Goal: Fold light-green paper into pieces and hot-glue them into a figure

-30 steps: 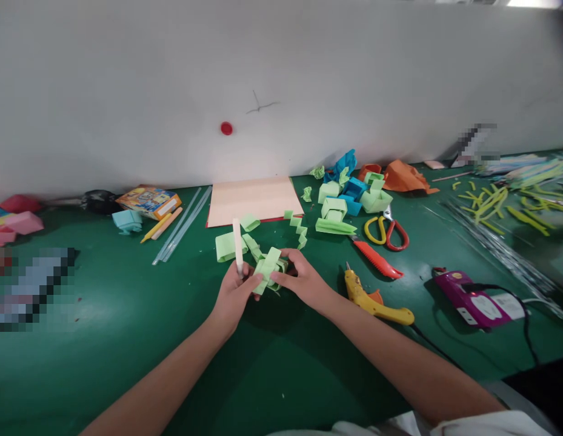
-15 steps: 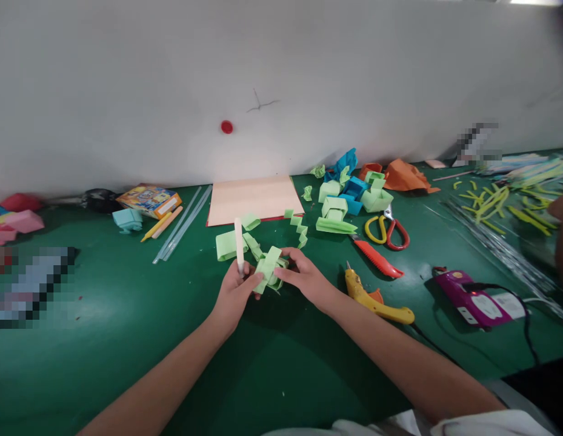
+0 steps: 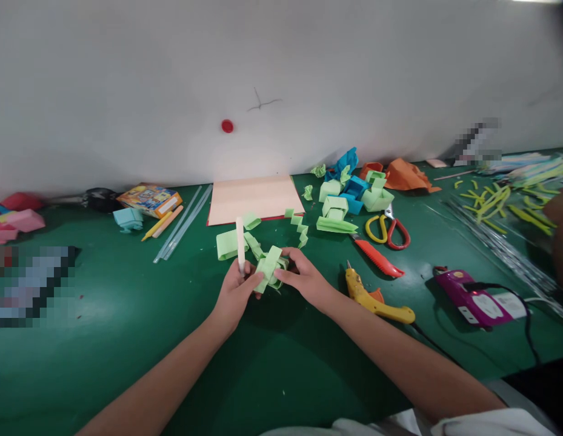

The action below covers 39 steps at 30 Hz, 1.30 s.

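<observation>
Between both hands is a light green folded paper piece [image 3: 269, 266]. My left hand [image 3: 236, 293] grips its left side, the thumb lying on the paper, and a pale flat stick [image 3: 240, 245] stands up from between the same hand's fingers. On the right side, my right hand [image 3: 303, 278] pinches the piece with thumb and forefinger. A flat green paper loop [image 3: 229, 244] lies just beyond my left hand. Past my right hand is a zigzag-folded green strip [image 3: 298, 227]. The underside of the held paper is hidden.
Right of my hands lie a yellow glue gun [image 3: 372, 301], a red cutter [image 3: 379, 258], scissors [image 3: 390, 230] and a purple power adapter [image 3: 472, 298]. A pale pink board [image 3: 254, 197] rests against the wall. Clear sticks [image 3: 181, 227] lie left; another person's hand [image 3: 560, 218] shows at right.
Both hands and the green paper have stayed practically still. The whole view has shifted very slightly.
</observation>
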Each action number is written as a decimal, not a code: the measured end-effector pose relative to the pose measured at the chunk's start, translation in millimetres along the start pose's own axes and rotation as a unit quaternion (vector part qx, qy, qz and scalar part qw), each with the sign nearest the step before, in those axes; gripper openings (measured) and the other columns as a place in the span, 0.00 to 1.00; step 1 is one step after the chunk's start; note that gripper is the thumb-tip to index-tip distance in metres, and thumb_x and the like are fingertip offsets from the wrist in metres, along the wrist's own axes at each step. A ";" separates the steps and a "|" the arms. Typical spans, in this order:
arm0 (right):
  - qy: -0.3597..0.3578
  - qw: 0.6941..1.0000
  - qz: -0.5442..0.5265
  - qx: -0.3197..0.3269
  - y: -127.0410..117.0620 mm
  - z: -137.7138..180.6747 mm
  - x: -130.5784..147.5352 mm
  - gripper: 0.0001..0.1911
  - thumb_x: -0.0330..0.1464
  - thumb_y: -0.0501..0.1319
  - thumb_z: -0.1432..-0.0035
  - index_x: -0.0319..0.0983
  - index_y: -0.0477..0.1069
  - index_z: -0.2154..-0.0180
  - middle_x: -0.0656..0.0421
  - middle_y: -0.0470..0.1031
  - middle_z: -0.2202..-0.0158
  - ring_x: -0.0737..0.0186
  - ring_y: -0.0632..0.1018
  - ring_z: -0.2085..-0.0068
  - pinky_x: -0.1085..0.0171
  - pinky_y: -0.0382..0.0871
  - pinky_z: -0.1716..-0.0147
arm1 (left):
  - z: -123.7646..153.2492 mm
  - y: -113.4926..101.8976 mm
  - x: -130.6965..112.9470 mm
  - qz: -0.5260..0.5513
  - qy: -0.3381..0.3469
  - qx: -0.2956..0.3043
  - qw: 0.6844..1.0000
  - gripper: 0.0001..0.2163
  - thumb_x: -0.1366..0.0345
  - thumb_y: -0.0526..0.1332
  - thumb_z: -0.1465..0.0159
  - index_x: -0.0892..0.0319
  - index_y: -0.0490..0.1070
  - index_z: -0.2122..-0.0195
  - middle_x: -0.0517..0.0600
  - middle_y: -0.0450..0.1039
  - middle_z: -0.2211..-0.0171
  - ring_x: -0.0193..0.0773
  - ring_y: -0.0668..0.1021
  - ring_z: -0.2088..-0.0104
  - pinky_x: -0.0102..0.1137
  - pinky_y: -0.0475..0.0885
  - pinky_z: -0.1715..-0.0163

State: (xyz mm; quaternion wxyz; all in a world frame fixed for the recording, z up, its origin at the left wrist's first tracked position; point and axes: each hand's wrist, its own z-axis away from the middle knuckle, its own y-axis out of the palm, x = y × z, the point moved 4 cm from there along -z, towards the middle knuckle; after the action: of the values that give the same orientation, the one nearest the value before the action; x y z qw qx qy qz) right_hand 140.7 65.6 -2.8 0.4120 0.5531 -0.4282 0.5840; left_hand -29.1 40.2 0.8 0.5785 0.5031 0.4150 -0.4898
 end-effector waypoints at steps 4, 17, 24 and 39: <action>-0.004 0.999 0.031 -0.010 0.1 -0.8 -1.6 0.21 0.39 0.67 0.44 0.44 0.71 0.48 0.57 0.72 0.55 0.54 0.73 0.53 0.55 0.71 0.54 | 0.5 0.1 -0.3 -0.005 0.003 0.001 1.000 0.17 0.61 0.69 0.42 0.55 0.58 0.68 0.39 0.60 0.76 0.29 0.68 0.78 0.25 0.69 0.81; -0.020 0.999 0.029 -0.020 -1.1 0.2 0.8 0.20 0.40 0.67 0.43 0.46 0.73 0.49 0.57 0.73 0.53 0.52 0.72 0.50 0.53 0.69 0.49 | -0.6 -2.4 2.2 -0.021 0.007 0.003 1.000 0.16 0.62 0.68 0.41 0.56 0.58 0.68 0.40 0.60 0.74 0.28 0.68 0.78 0.24 0.68 0.81; -0.028 0.999 -0.006 -0.041 -5.7 1.1 5.4 0.19 0.44 0.66 0.43 0.46 0.75 0.51 0.55 0.71 0.50 0.48 0.71 0.45 0.50 0.66 0.45 | -1.4 -3.4 4.2 -0.015 0.008 0.000 1.000 0.15 0.62 0.68 0.40 0.56 0.58 0.68 0.40 0.60 0.73 0.28 0.68 0.78 0.25 0.69 0.80; -0.094 0.979 -0.078 -0.162 -45.0 6.6 38.8 0.09 0.42 0.64 0.40 0.44 0.75 0.68 0.56 0.73 0.55 0.54 0.72 0.53 0.57 0.69 0.57 | 1.1 -2.0 0.5 -0.024 0.014 -0.003 1.000 0.16 0.63 0.69 0.43 0.56 0.58 0.69 0.40 0.59 0.72 0.27 0.67 0.78 0.25 0.69 0.81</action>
State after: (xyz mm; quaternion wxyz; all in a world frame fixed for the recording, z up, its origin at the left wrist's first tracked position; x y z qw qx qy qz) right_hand 183.8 72.8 38.1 0.4984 0.5631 -0.5094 0.4183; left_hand -31.0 39.1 0.1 0.5622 0.4982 0.4361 -0.4956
